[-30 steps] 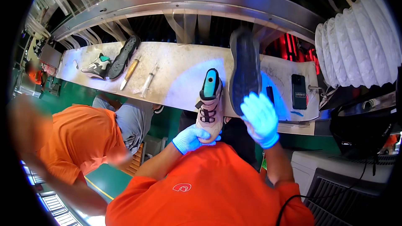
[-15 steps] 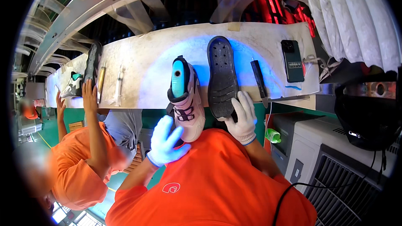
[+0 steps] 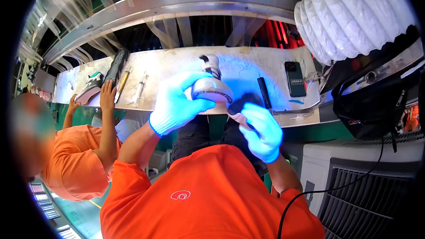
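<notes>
In the head view, my left hand (image 3: 179,102), in a white knit glove lit blue, grips a light-coloured shoe upper (image 3: 214,90) by its toe end. The toe faces me and is raised over the worktable's near edge. Just right of it, my right hand (image 3: 262,133), gloved alike, holds a dark shoe sole (image 3: 249,101) by its near end, with a pale edge showing. The sole is tilted up; whether it touches the upper I cannot tell. A black-handled knife (image 3: 264,92) lies on the table beyond the right hand.
The pale worktable (image 3: 172,64) bears a phone (image 3: 295,79), a syringe (image 3: 141,87) and a yellow-handled tool (image 3: 122,85). At left a co-worker's hands touch another shoe (image 3: 91,86) and sole (image 3: 117,65). A metal rail (image 3: 190,1) runs behind; a ribbed white duct (image 3: 349,20) hangs at right.
Both shoe parts were resting at the table and are now lifted and tilted in my hands. My left hand has taken hold of the toe; my right has raised the sole toward me.
</notes>
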`<state>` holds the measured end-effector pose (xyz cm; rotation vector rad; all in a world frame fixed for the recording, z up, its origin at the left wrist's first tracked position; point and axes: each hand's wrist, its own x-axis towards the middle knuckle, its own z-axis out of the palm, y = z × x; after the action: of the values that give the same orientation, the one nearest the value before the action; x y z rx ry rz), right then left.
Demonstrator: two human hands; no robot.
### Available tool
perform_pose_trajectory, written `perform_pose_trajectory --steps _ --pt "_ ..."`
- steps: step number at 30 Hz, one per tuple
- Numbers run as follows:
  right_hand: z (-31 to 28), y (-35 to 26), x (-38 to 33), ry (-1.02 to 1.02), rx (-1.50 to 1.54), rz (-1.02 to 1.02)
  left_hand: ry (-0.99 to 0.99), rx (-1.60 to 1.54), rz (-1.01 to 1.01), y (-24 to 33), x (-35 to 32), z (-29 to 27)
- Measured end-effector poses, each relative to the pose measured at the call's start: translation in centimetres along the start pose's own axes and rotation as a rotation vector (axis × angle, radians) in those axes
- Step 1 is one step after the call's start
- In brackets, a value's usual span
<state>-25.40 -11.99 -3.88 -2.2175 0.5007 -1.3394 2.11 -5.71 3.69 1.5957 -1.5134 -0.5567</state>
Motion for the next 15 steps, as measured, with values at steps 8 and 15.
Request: perform_pose_trajectory --steps 8,15 --pt "0.1 -3.0 1.4 0.112 0.622 0.591 0.317 -0.228 0.31 -3.5 -2.6 6.9" --pt "0.9 -1.5 0.5 0.108 0.685 0.543 0.215 -0.069 0.58 -2.4 -5.0 5.5"
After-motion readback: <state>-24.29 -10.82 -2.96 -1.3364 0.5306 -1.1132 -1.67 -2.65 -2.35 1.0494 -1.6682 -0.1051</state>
